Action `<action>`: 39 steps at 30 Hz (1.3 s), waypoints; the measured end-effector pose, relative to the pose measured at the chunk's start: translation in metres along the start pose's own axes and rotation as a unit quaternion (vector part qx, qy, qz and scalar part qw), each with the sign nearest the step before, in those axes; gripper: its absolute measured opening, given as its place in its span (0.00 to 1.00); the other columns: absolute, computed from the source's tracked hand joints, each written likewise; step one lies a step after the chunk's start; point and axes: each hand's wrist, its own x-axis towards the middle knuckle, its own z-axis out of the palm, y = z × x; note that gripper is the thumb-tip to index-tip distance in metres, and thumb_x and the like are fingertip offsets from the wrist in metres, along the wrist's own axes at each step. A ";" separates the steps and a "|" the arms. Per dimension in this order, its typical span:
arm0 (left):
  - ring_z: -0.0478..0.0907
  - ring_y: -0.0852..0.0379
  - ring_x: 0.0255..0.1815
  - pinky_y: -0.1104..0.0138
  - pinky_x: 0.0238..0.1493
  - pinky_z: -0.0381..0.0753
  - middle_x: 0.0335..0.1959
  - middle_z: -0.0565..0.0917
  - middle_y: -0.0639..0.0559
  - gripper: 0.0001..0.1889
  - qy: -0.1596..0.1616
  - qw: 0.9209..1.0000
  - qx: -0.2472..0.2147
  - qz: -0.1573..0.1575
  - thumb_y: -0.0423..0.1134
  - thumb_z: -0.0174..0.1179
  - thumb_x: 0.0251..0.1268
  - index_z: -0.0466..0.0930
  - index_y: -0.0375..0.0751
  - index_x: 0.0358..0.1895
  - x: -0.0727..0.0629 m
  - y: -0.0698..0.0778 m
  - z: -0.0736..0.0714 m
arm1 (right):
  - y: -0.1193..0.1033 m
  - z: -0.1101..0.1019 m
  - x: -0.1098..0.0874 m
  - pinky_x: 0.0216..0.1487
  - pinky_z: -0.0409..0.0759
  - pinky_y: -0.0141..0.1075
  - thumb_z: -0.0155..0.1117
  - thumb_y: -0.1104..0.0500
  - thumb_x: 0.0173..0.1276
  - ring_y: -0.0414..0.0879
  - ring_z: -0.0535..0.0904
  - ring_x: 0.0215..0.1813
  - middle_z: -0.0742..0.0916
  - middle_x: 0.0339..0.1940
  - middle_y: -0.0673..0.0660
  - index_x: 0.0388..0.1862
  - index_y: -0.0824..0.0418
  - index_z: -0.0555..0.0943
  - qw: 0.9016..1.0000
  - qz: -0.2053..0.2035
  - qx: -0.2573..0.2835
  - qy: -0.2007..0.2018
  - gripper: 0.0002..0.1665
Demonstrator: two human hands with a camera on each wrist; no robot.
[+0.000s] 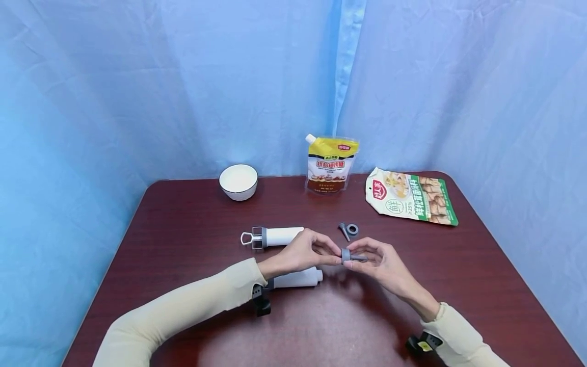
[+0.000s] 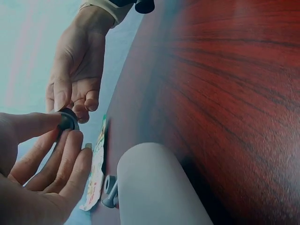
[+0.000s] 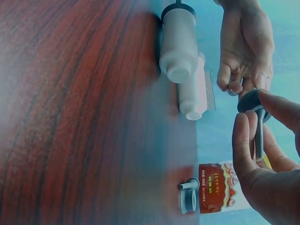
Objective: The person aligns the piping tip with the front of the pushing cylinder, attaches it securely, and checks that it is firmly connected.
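Observation:
Over the middle of the table, both hands meet at a grey ring cap (image 1: 346, 255) with a narrow grey nozzle (image 1: 360, 258) pointing out of it to the right. My left hand (image 1: 304, 251) pinches the cap's left side between thumb and fingers. From the other side my right hand (image 1: 381, 263) grips the cap's edge, and the nozzle's stem (image 3: 258, 133) runs down between its fingers. Two white syringe-like barrels (image 1: 298, 278) lie under and beside the left forearm. The farther barrel (image 1: 281, 236) has a grey collar and a loop handle at its left end.
A second grey nozzle (image 1: 343, 230) and a loose grey ring (image 1: 352, 230) lie just beyond the hands. Along the back stand a white bowl (image 1: 239, 182) and a spouted pouch (image 1: 329, 168). A flat green-and-white food packet (image 1: 412, 198) lies at the back right.

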 end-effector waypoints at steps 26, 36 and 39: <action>0.81 0.47 0.49 0.61 0.52 0.78 0.51 0.89 0.48 0.24 0.028 0.955 0.290 0.046 0.45 0.80 0.55 0.87 0.42 0.54 -0.056 -0.011 -0.035 | 0.005 -0.001 -0.001 0.49 0.86 0.33 0.78 0.52 0.66 0.41 0.90 0.46 0.91 0.46 0.55 0.51 0.54 0.84 0.997 0.012 -0.070 0.027 0.18; 0.79 0.52 0.53 0.60 0.58 0.76 0.50 0.87 0.50 0.28 0.041 0.944 0.325 0.043 0.46 0.83 0.49 0.86 0.43 0.55 -0.076 -0.026 -0.042 | 0.006 -0.003 -0.004 0.45 0.86 0.33 0.78 0.51 0.66 0.42 0.89 0.42 0.90 0.45 0.53 0.50 0.51 0.84 0.996 0.010 -0.087 0.036 0.17; 0.79 0.52 0.54 0.60 0.59 0.76 0.50 0.87 0.49 0.29 0.043 0.944 0.325 0.038 0.45 0.83 0.49 0.85 0.43 0.55 -0.081 -0.030 -0.042 | 0.008 -0.002 -0.005 0.45 0.86 0.33 0.78 0.50 0.66 0.42 0.89 0.42 0.90 0.45 0.53 0.51 0.51 0.84 0.995 0.017 -0.088 0.033 0.17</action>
